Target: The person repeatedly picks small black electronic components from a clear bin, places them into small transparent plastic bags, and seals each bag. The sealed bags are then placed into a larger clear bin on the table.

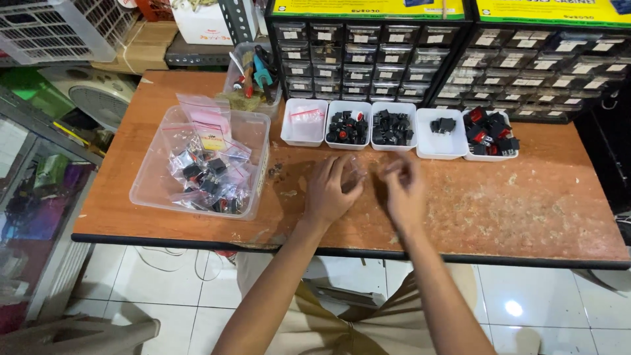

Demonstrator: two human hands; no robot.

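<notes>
My left hand [330,189] and my right hand [402,190] meet over the middle of the worn orange table [526,204]. Between their fingertips they pinch a small clear plastic bag [358,168]; it is blurred and I cannot make out what it contains. Just behind the hands stands a row of small white trays: one with a clear bag [303,121], one with black switches with red dots [348,126], one with black switches [392,127], one with a few black parts [442,126], and one with red and black switches [490,133].
A clear plastic box [158,171] with several zip bags of switches sits at the left. A clear container of tools [253,75] stands behind it. Two black small-drawer cabinets [358,59] line the table's back edge. Tiled floor lies below the front edge.
</notes>
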